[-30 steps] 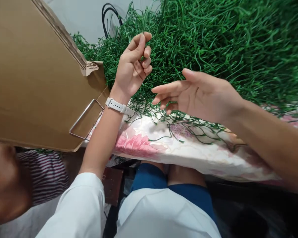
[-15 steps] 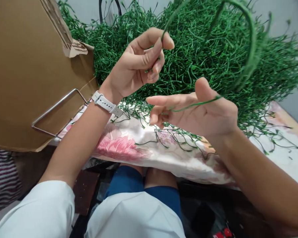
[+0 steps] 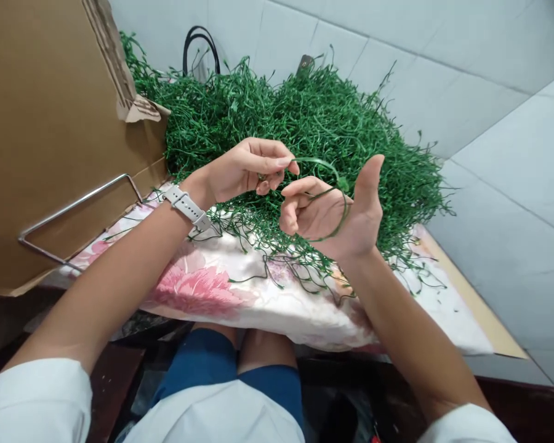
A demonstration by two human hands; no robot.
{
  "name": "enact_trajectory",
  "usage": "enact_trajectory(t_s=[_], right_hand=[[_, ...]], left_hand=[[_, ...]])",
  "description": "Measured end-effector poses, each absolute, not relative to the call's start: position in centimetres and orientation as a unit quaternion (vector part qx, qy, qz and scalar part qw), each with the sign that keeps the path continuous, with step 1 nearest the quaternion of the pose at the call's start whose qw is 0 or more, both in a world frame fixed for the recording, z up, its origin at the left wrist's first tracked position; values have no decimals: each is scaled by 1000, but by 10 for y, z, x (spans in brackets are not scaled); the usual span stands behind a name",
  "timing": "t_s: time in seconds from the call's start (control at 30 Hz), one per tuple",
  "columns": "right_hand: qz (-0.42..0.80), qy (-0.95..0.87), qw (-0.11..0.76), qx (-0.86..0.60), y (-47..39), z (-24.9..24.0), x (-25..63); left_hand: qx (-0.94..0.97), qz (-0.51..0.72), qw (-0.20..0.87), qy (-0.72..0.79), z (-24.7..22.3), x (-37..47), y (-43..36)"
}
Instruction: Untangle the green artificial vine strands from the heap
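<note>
My left hand (image 3: 253, 165) pinches one end of a thin green stem (image 3: 321, 161) between thumb and fingertips. The stem curves to the right and loops over the palm of my right hand (image 3: 337, 215). That hand is palm up, thumb raised and apart, its fingers partly curled by the stem's lower part; whether they grip it is unclear. Behind both hands lies a large heap of green plastic-looking stems (image 3: 351, 117) with small tips. Loose stems trail from the heap onto a floral cloth (image 3: 258, 307) below my hands.
A large cardboard box (image 3: 50, 135) with a metal wire handle (image 3: 78, 203) stands at the left. Behind the heap are a black looped strap (image 3: 200, 32) and a tiled wall (image 3: 397, 80). The table's wooden edge (image 3: 480, 295) shows at the right.
The view has shifted, showing more wall. The stem, earlier arching high above my right hand, now forms a small loop between my hands. My right thumb has lifted away from the palm.
</note>
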State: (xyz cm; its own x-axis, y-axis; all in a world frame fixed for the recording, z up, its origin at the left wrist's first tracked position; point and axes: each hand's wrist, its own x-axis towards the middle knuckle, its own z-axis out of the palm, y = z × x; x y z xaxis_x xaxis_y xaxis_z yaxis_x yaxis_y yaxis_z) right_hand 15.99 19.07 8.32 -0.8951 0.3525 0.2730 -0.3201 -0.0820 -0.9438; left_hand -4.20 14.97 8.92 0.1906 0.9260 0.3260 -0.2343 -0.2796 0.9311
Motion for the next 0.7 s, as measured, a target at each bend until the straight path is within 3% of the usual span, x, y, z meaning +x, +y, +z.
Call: enact_trajectory(t_s=[0.27,0.6,0.7], right_hand=[[652,-663,361,-65,194,97,168],[550,-679,485,-37,192,153,208],[547,-690,468,-80,191,171,242]], left_hand=[[544,539,584,270,82,-47,160],[511,499,688,131,89,-42,146],[529,449,709,129,95,-36,140]])
